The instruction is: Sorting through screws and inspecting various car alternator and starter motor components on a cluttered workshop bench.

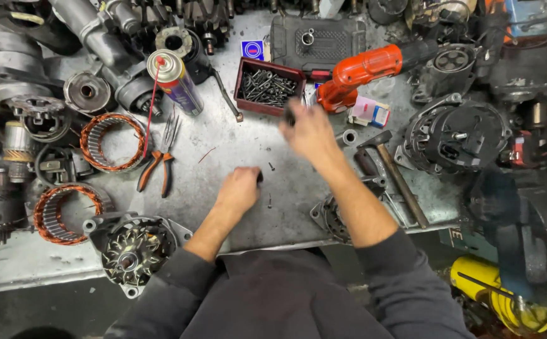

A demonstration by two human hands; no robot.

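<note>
My left hand [239,188] rests on the grey metal workbench [248,144], fingers curled around a small dark part at its right side. My right hand [309,130] is blurred, raised near the front edge of the red box of screws [267,86], and grips a small dark object at its fingertips. Two loose screws [270,167] lie on the bench between the hands. An orange power drill [361,70] lies just right of the right hand.
Orange-handled pliers [157,166] lie left, below a spray can [174,80]. Two copper stator rings [111,142] and an alternator housing [134,250] sit at the left; a hammer [394,174] and a black alternator [454,135] at the right. A yellow hose [499,295] is below.
</note>
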